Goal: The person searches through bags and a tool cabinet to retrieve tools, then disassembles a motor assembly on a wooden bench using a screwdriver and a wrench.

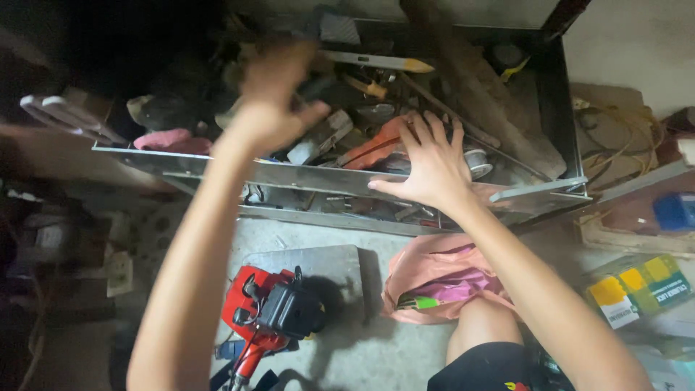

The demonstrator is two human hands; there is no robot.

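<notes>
Tools fill a long metal tray (217, 168) that sits raised above the concrete floor (362, 347), and both hands work at it in the head view, the only one here.

The right hand (427, 170) rests on the tray's near rim, palm down, fingers (423, 130) spread apart and flat, clamped on nothing. Just beyond those fingertips, and touching or nearly touching them, lies an orange-handled tool (373, 148). Its long axis runs slantwise, from lower left up toward the right, so it sits slightly left of and past the right hand. A small wire spool (478, 161) lies just right of that hand.

The left hand (271, 101) is raised over the tray's middle, blurred by motion. Its fingers curl loosely, and I cannot tell whether they close on anything. Below it and a little to the right lies a grey block-shaped tool (318, 137), near but apart from the hand.

Of the two, the right hand is plainly the nearer to the orange-handled tool; the left hand is nearer to the grey one.

Further back in the tray a yellow-tipped level (380, 62) lies crosswise. On the floor below stand a red and black engine (271, 308) and a pink bag (434, 279), beside the person's knee (485, 326).
</notes>
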